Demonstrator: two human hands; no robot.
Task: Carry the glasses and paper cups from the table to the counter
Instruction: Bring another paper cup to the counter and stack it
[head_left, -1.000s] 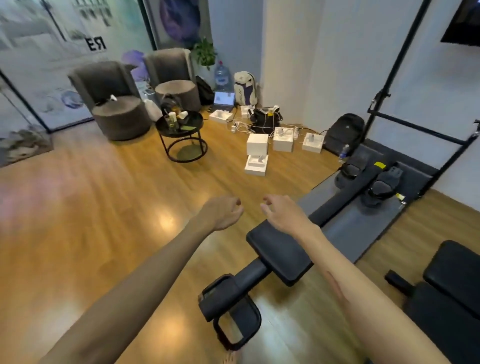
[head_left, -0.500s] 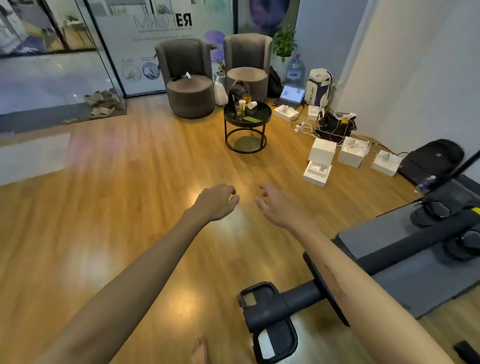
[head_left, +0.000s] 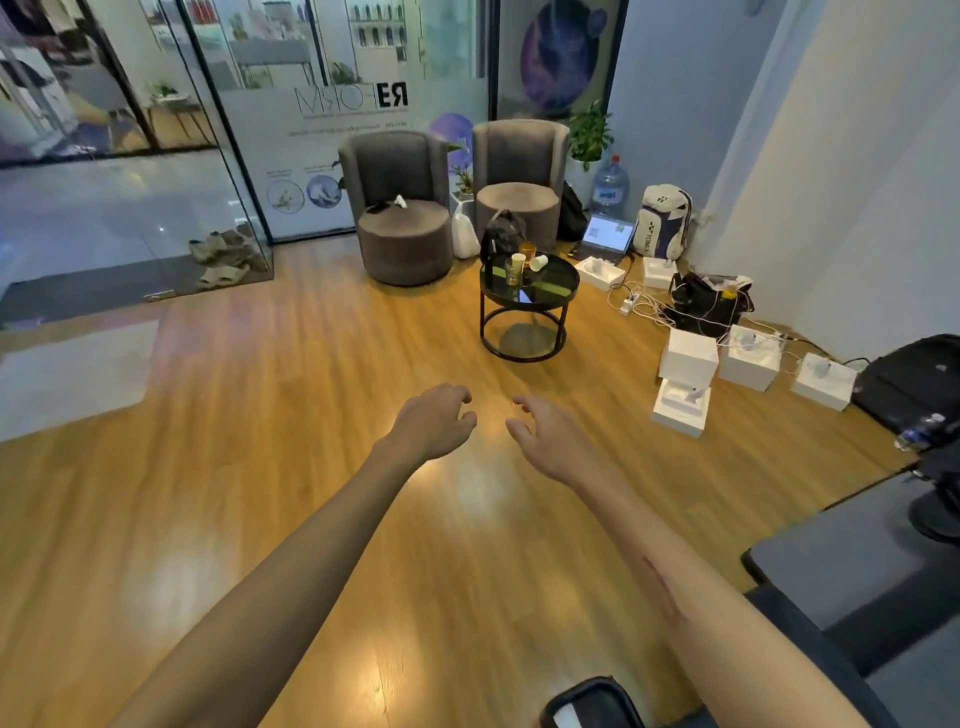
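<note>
A round black side table (head_left: 558, 292) stands on the wooden floor ahead of me, in front of two grey armchairs. On its top are an upright paper cup (head_left: 518, 261), a paper cup lying on its side (head_left: 538, 263), a greenish glass (head_left: 512, 273) and an amber glass (head_left: 527, 249). My left hand (head_left: 434, 422) and my right hand (head_left: 545, 435) are stretched out in front of me over the floor, well short of the table. Both hold nothing, with fingers loosely curled. No counter shows in the view.
Two grey armchairs (head_left: 404, 208) stand behind the table. White boxes (head_left: 688, 358), cables, bags and a laptop crowd the floor at the right wall. A dark exercise machine (head_left: 852, 566) fills the lower right. A glass wall (head_left: 156, 156) runs along the left.
The view has swung left and forward, away from the exercise machine. The side table and armchairs now sit nearer and more central. My hands have loosened and stay empty.
</note>
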